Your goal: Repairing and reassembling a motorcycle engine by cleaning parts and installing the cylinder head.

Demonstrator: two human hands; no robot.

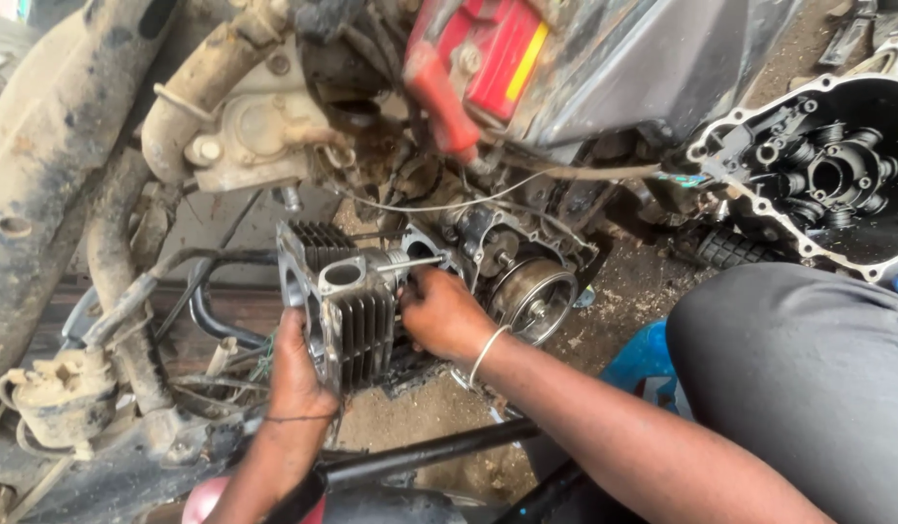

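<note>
While the engine sits bare, both hands' grip [298, 374] [439, 312] pinching the finned cylinder [352, 311].

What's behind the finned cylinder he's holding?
Behind the cylinder sits the engine case with a round flywheel. Long studs run between them. The right hand covers the joint itself.

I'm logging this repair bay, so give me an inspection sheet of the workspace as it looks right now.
Surface: oily dirt ground.
Job's things: finned engine cylinder, on studs at the crankcase.
Clutter: loose engine cover, upper right.
Hands: left hand grips the cylinder's near edge; right hand has fingers at its far side.
Cables: thin cable running across above the cylinder.
Surroundings: muddy motorcycle frame, red part, round rotor.
</note>
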